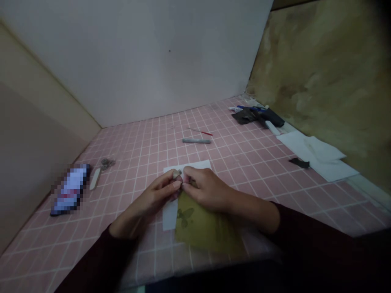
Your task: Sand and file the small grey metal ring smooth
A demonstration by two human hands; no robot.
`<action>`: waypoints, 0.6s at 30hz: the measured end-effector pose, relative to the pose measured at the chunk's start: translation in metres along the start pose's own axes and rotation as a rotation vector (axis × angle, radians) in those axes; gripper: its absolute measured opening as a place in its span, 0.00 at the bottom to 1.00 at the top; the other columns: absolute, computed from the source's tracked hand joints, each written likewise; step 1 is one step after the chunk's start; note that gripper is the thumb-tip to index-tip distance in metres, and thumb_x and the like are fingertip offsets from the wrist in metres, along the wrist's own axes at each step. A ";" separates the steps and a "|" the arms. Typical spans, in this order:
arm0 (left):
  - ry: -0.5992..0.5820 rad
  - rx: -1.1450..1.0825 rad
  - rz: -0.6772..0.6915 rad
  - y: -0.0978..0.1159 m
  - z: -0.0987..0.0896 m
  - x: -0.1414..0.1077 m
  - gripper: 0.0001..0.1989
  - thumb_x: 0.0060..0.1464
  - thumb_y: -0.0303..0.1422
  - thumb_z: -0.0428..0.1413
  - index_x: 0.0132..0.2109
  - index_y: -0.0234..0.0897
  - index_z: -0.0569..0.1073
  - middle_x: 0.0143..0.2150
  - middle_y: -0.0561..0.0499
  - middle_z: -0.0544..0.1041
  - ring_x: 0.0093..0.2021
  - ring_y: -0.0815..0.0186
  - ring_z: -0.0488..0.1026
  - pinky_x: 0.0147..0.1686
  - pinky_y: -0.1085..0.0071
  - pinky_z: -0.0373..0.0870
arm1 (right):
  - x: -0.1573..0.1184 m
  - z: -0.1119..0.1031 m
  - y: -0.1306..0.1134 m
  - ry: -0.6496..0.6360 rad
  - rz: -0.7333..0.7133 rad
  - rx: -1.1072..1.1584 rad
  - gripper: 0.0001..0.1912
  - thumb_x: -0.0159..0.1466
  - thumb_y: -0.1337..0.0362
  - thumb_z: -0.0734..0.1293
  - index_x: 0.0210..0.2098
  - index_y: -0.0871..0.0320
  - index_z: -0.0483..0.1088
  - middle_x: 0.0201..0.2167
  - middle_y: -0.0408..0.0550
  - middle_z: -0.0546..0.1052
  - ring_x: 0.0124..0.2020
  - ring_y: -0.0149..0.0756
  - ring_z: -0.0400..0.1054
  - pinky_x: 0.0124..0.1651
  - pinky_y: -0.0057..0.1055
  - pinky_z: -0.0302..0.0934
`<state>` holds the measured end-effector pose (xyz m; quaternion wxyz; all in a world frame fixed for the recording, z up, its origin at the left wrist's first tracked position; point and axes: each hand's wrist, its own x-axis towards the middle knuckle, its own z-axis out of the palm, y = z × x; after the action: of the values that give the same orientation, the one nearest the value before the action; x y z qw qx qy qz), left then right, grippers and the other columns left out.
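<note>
My left hand [160, 190] and my right hand [207, 187] meet fingertip to fingertip above the near middle of the table. Between the left thumb and fingers is a small pale piece [176, 173], its details too small to tell. The right fingers are pinched together beside it; what they hold, if anything, is hidden. Under the hands lies a white sheet [170, 217]. A yellow-green sheet [201, 228] with a dark butterfly-like mark spreads below the right hand and partly covers the white one.
A grey stick [196, 141] and a thin red-tipped tool [207, 133] lie beyond the hands. At left are a phone [71, 189], a white file [95, 178] and small scissors [106, 163]. White papers [314, 156], a black scrap [299, 162] and dark cloth [246, 116] lie right.
</note>
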<state>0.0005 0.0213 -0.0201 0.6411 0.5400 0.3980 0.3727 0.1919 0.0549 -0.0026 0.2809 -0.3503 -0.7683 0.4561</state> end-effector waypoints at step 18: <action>0.042 0.312 0.127 0.011 0.003 -0.009 0.08 0.63 0.38 0.55 0.41 0.38 0.68 0.34 0.53 0.65 0.33 0.68 0.61 0.33 0.71 0.58 | 0.008 -0.002 0.010 -0.365 0.392 0.449 0.10 0.58 0.60 0.65 0.28 0.56 0.60 0.22 0.38 0.62 0.23 0.28 0.55 0.27 0.27 0.51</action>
<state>-0.0007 0.0135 -0.0078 0.5159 0.6492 0.4296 0.3574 0.1915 0.0660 -0.0097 0.1160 -0.3332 -0.6048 0.7140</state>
